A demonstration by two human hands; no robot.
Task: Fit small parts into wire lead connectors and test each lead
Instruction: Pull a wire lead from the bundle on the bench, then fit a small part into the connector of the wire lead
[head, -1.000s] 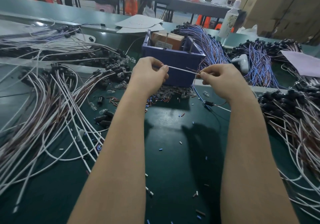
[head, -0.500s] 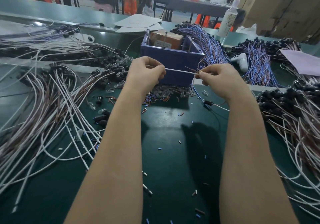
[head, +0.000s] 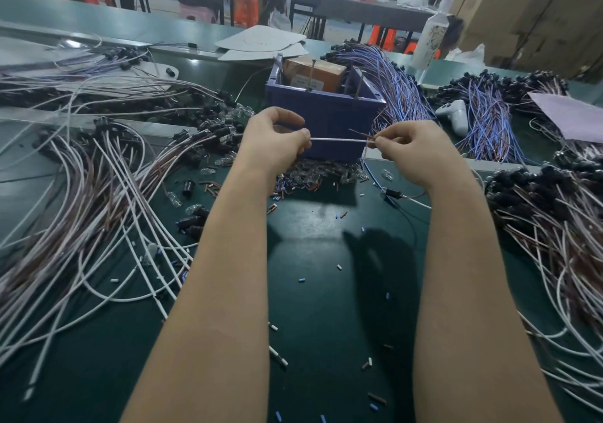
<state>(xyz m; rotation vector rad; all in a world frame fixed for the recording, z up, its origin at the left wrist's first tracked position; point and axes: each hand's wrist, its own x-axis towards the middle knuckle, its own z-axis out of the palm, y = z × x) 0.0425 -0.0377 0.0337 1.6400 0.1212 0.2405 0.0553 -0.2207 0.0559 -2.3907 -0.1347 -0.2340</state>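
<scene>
Because I want the white lead (head: 339, 140) straight enough to check, I hold it stretched level above the surface (head: 326, 292), just in front of the blue bin (head: 326, 119). My left hand (head: 274, 141) is curled round one end, thumb and forefinger pinching it. Whether a connector sits inside that fist I cannot tell, since the fingers hide it. My right hand (head: 414, 151) pinches the other end, where a thin brown strand (head: 359, 133) pokes up and away. Held in the air, the lead is clear of the heap of leads (head: 98, 194) on my left and another heap (head: 554, 220) on my right. The clear small parts (head: 319, 174) lie piled at the foot of the bin, which I judge is why I work so near it. A black connector (head: 393, 193) rests on the surface below my right wrist.
</scene>
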